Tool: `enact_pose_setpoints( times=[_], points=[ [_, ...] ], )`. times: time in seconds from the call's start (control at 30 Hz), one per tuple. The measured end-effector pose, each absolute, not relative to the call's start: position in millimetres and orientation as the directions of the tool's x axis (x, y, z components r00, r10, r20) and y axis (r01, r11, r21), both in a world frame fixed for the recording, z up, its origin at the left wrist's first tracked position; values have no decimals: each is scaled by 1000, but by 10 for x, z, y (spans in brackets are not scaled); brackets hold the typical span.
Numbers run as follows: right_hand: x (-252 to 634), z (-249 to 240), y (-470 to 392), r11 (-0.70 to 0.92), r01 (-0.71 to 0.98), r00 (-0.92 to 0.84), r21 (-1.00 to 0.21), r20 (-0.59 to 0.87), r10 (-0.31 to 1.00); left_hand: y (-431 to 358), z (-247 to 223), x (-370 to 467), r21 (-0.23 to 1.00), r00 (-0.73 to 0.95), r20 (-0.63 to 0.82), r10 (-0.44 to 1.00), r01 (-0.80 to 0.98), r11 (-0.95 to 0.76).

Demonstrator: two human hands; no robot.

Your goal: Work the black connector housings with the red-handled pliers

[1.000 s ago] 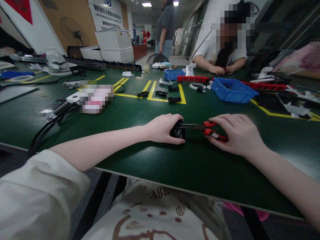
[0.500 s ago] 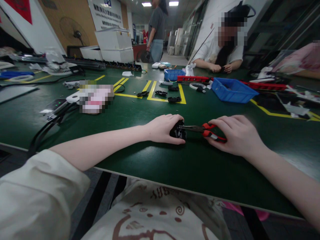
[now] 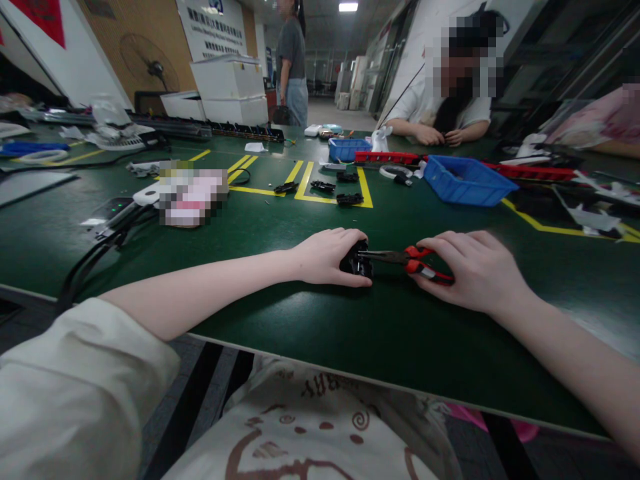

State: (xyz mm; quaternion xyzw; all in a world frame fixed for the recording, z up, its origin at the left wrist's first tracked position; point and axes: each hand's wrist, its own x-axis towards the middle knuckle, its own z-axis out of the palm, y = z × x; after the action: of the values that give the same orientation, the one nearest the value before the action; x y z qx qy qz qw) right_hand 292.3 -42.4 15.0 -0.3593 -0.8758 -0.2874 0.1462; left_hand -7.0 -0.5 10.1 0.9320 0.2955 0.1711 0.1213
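Note:
My left hand [image 3: 333,257] is closed around a small black plastic part [image 3: 361,265], thumb on the near side and fingers on the far side. The part rests at the green tabletop [image 3: 300,313]. In my right hand [image 3: 473,270] are red-handled long-nose pliers [image 3: 411,259], gripped by the handles. Their thin jaws point left and reach the black part's right side. Whether the tips clamp anything there is too small to tell. Several similar black parts [image 3: 349,199] lie beyond my hands, in and beside a yellow taped rectangle.
A blue bin [image 3: 465,181] stands at the right, with a smaller blue tray [image 3: 347,148] farther back. Red strips [image 3: 387,158] lie behind them. On the left are a pink phone-like object [image 3: 193,200] and black cables [image 3: 95,257]. A co-worker [image 3: 435,120] sits across the table.
My hands, the pliers and the black part hold nearly the same position. In the background, the standing person has shifted to the left.

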Motion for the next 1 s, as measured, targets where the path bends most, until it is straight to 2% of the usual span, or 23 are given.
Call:
enact_pose_setpoints(
  times=[0.3,0.63,0.87,1.0],
  points=[
    [2946,137,-398,605,710,-698,360,472,539,-2,84,-74,338,763,267,589,498,-799],
    [2928,135,-408,617,687,-719,383,478,504,1,91,-73,343,761,248,599,509,-789],
    [2894,187,-460,601,754,-650,267,437,621,4,99,-64,336,755,229,614,531,-778],
    [2890,193,-455,614,750,-652,246,423,628,14,92,-63,343,756,224,615,529,-776]
  ],
)
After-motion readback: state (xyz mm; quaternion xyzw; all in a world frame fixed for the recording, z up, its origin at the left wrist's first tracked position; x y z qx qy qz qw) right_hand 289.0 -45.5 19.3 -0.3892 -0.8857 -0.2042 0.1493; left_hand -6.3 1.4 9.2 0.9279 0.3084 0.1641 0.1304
